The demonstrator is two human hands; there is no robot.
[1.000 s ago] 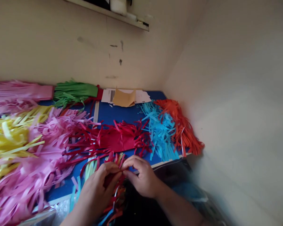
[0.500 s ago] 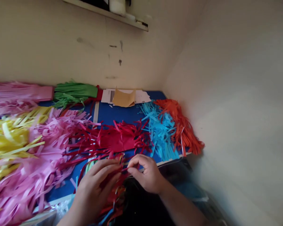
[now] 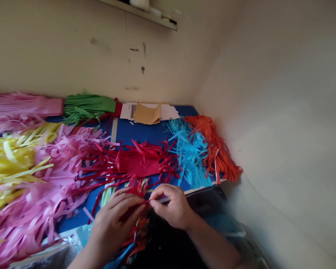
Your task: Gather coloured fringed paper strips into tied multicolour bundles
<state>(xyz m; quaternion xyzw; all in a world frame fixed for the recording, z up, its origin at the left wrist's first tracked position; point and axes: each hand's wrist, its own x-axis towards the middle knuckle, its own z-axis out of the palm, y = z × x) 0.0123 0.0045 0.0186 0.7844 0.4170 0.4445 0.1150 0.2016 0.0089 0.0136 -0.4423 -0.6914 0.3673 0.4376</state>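
Observation:
At the table's front edge, my left hand curls around a bunch of red paper fringe, its thumb close to the forefinger. My right hand pinches a thin red strip between thumb and forefinger, its tips almost touching the left fingertips. Below the left hand hang fringe strips of red, orange and blue, partly hidden by it. Just beyond both hands, a crimson fringed paper piece lies flat on the blue table.
Pink fringe and yellow fringe pile up at left, with green fringe behind. Blue fringe and orange fringe lie right, by the wall. Brown paper rests at the back. A shelf juts out above.
My hands have come slightly closer together, the right fingertips moving a little left toward the left hand's. The view has tipped down slightly. The fringe piles lie as before.

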